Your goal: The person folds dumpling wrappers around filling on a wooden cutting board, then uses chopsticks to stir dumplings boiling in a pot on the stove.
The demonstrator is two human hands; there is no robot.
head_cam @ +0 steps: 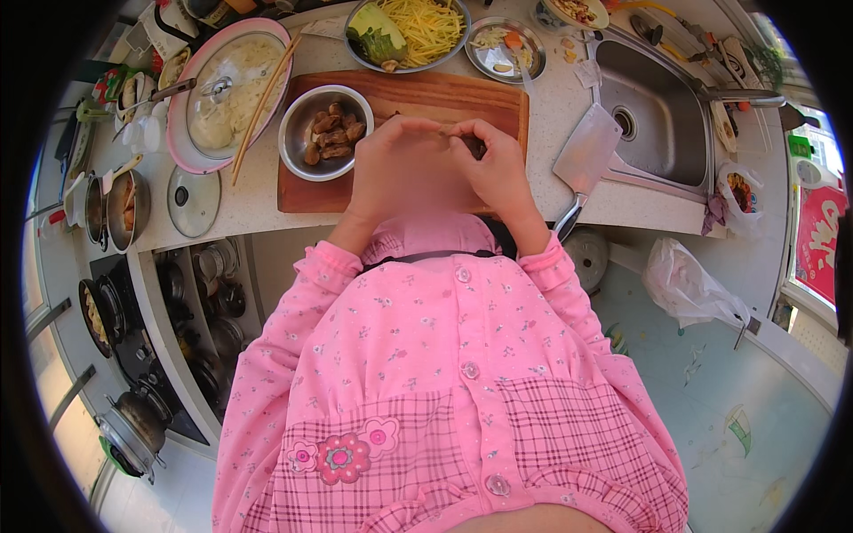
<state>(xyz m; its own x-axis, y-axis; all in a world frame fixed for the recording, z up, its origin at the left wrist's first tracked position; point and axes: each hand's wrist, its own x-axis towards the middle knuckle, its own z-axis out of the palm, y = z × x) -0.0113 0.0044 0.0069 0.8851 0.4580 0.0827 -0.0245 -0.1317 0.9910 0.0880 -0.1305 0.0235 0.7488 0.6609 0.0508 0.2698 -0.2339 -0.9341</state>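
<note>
My left hand (386, 163) and my right hand (496, 160) meet fingertip to fingertip over a wooden cutting board (413, 86). Between the fingertips they pinch a small brownish piece (446, 130), mostly covered by the fingers. A dark brown thing (475, 145) shows through the gap of my right thumb and index finger; whether it is held or lies on the board is unclear. Beside my left hand, on the board's left part, stands a steel bowl (288, 150) with several brown wrinkled pieces (336, 136), perhaps dried dates. The area below my fingers is blurred.
A cleaver (586, 150) lies by the sink (666, 120), its handle over the counter's edge. Behind the board are a bowl of yellow-green shreds (430, 30) and a steel plate (490, 66). Chopsticks (266, 110) rest across a pink-rimmed basin (178, 120); a glass lid (193, 210) lies nearby.
</note>
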